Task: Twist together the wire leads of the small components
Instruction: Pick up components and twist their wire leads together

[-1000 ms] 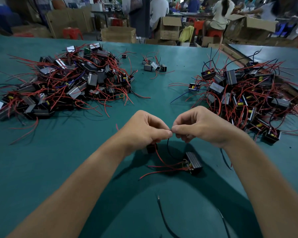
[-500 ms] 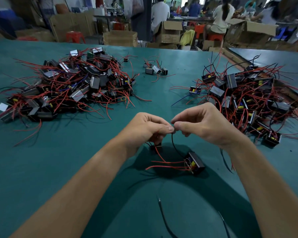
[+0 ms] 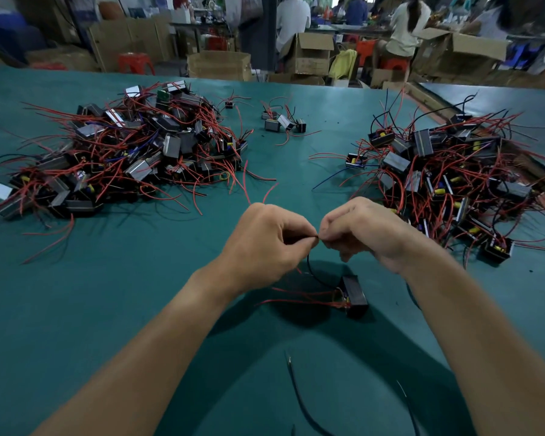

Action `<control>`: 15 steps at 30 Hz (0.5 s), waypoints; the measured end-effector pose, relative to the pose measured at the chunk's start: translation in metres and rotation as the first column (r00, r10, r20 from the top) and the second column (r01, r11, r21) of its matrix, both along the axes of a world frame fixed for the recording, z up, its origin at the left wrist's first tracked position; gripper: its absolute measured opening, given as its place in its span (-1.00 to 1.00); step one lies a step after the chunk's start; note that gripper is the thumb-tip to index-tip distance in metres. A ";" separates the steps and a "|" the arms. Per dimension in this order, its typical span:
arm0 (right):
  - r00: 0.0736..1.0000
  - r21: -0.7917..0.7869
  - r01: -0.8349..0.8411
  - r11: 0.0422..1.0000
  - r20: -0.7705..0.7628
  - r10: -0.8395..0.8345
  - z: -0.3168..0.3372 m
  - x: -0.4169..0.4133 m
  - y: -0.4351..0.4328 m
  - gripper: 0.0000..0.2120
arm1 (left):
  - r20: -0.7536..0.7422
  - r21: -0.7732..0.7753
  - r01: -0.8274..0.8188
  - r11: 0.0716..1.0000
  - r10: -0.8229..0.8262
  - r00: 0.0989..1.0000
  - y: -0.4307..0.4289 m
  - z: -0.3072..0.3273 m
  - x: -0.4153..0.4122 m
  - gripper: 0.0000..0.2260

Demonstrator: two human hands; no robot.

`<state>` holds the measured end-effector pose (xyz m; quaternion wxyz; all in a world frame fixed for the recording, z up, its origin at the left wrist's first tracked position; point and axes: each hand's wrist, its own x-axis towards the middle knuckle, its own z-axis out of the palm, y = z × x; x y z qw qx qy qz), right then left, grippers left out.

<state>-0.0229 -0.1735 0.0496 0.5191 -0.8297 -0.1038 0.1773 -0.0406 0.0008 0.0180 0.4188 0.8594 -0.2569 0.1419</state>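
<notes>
No text, label, brand or number can be read. The cardboard boxes (image 3: 309, 55) beyond the far edge of the table (image 3: 76, 309) are too blurred to show any print. The components in the left pile (image 3: 123, 152) and the right pile (image 3: 453, 177) are too small for any marking on them to be made out.

surface: teal table (image 3: 76, 309) | behind far edge: open cardboard boxes (image 3: 310, 56), red stools (image 3: 136, 62) | beside one box: yellow bag (image 3: 343, 64) | background: person in white top (image 3: 406, 29) seated, back turned
</notes>
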 end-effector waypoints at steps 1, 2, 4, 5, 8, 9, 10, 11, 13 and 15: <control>0.995 0.042 0.041 0.998 -0.094 -0.037 0.000 0.000 0.000 -0.64 | 0.102 0.039 -0.005 0.999 0.001 0.995 0.000 -0.001 0.000 -0.92; 0.983 0.083 0.070 0.994 -0.177 -0.055 0.000 0.000 0.000 -0.67 | 0.156 0.056 -0.009 0.998 0.000 0.988 0.000 -0.001 0.000 -0.92; 0.971 0.097 0.097 0.991 -0.227 -0.073 0.000 -0.001 0.002 -0.70 | 0.153 0.063 -0.029 0.998 0.019 0.988 0.001 -0.002 0.001 -0.91; 0.980 0.060 0.107 0.992 -0.174 -0.095 -0.002 0.000 0.003 -0.68 | 0.110 0.051 -0.046 0.998 0.041 0.993 0.001 -0.003 0.002 -0.90; 0.960 -0.123 0.215 0.969 0.210 -0.186 -0.008 0.002 0.004 -0.67 | -0.088 -0.012 -0.100 0.995 0.099 0.991 0.001 -0.005 0.005 -0.83; 0.936 -0.120 0.234 0.965 0.297 -0.190 -0.008 0.003 0.002 -0.67 | -0.159 -0.051 -0.111 0.993 0.102 0.982 0.001 -0.005 0.006 -0.82; 0.939 -0.071 0.191 0.979 0.304 -0.161 -0.007 0.003 0.000 -0.67 | -0.232 -0.112 -0.124 0.986 0.095 0.968 0.001 -0.004 0.007 -0.82; 0.961 -0.012 0.098 0.995 0.260 -0.092 -0.005 0.001 -0.003 -0.67 | -0.299 -0.183 -0.142 0.973 0.083 0.951 0.002 -0.002 0.008 -0.83; 0.979 -0.018 -0.111 0.994 0.171 0.113 -0.002 -0.005 -0.006 -0.71 | -0.399 -0.306 -0.202 0.930 0.067 0.915 0.003 0.000 0.011 -0.85; 0.958 -0.152 -0.223 0.963 0.148 0.245 -0.006 -0.009 -0.001 -0.83 | -0.454 -0.376 -0.258 0.890 0.066 0.888 0.004 0.002 0.012 -0.86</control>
